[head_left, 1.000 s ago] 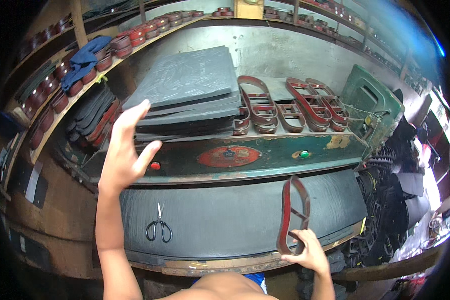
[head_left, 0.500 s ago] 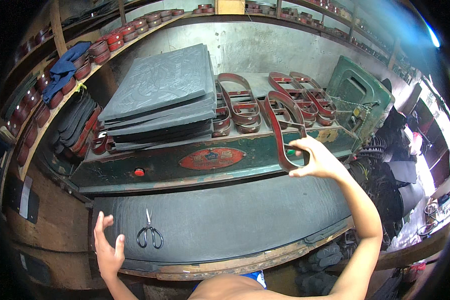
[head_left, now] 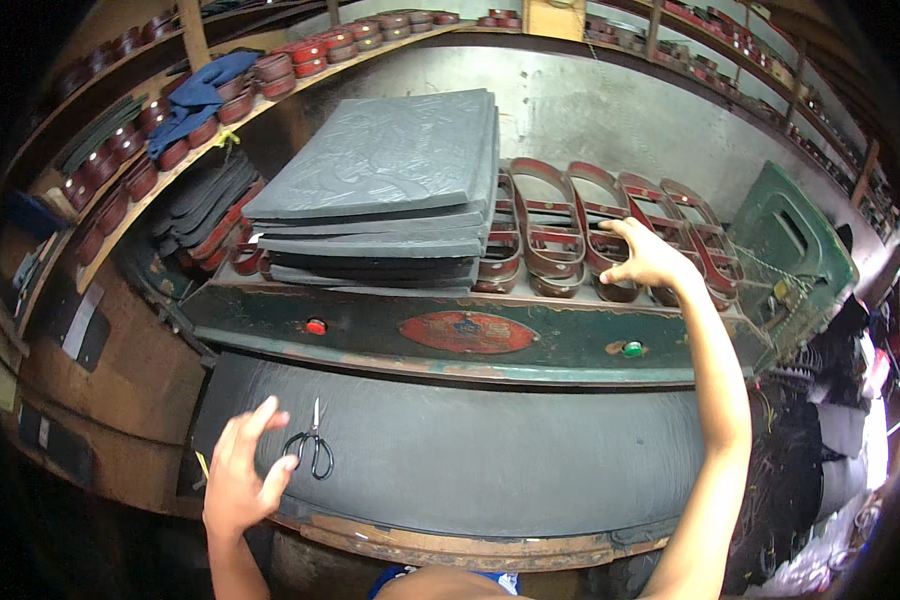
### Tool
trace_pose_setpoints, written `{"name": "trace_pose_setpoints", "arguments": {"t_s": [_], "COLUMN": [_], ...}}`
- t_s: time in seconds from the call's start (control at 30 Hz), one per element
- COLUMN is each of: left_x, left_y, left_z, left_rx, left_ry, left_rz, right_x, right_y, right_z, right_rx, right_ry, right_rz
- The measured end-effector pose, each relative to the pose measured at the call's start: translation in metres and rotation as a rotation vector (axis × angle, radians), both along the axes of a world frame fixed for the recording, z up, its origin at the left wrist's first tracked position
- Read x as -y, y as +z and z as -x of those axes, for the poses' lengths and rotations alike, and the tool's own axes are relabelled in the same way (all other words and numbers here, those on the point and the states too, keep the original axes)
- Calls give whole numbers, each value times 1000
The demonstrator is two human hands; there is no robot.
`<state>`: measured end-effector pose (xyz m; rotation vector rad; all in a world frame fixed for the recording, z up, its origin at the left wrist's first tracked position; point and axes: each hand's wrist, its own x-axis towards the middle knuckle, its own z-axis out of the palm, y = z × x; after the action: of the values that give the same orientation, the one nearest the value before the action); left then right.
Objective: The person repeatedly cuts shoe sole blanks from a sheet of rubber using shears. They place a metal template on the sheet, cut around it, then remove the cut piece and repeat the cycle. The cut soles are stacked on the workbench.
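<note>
My right hand [head_left: 650, 258] has its thumb and fingers around the near part of a red-brown, sole-shaped cutting die [head_left: 592, 180]. That die stands in a row of similar dies [head_left: 550, 215] on top of the green machine; my fingers hide part of it. Over the left part of the dark mat [head_left: 490, 450], my left hand [head_left: 245, 465] is held with fingers apart and nothing in them. Black-handled scissors [head_left: 312, 447] lie on the mat just right of that hand, blades pointing away.
A tall stack of dark grey sheets [head_left: 380, 160] stands on the machine [head_left: 370, 330], left of the dies. Red [head_left: 316, 327] and green [head_left: 632, 349] buttons sit on its front. Shelves with many dies [head_left: 310, 60] line the walls. A blue cloth [head_left: 195, 100] hangs at left.
My right hand has carried the cutting die away from me, from above the machine's front edge into the row. My left hand has shifted closer to the scissors, and the view has turned.
</note>
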<state>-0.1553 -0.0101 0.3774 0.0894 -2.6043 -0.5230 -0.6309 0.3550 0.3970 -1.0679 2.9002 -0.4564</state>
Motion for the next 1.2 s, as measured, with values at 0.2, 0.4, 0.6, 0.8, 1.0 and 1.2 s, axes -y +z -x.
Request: {"name": "trace_pose_setpoints", "arguments": {"t_s": [0.2, 0.4, 0.6, 0.8, 1.0, 1.2], "left_x": [-23, -23, -6, -9, 31, 64], "left_y": [78, 118, 140, 148, 89, -115], "left_z": [139, 255, 283, 231, 12, -76], "left_rx": [-313, -125, 7, -208, -770, -424], "left_ry": [-177, -255, -541, -505, -747, -359], "left_rz": [229, 538, 602, 834, 816, 274], "right_x": [19, 8, -31, -58, -29, 0], "right_y": [-51, -151, -241, -269, -257, -255], "right_z": [-107, -242, -337, -393, -411, -434], "right_rx": [-336, 180, 526, 597, 755, 1463], "right_ry": [204, 227, -169, -393, -313, 359], "right_rz": [570, 808, 971, 881, 1219, 2025]}}
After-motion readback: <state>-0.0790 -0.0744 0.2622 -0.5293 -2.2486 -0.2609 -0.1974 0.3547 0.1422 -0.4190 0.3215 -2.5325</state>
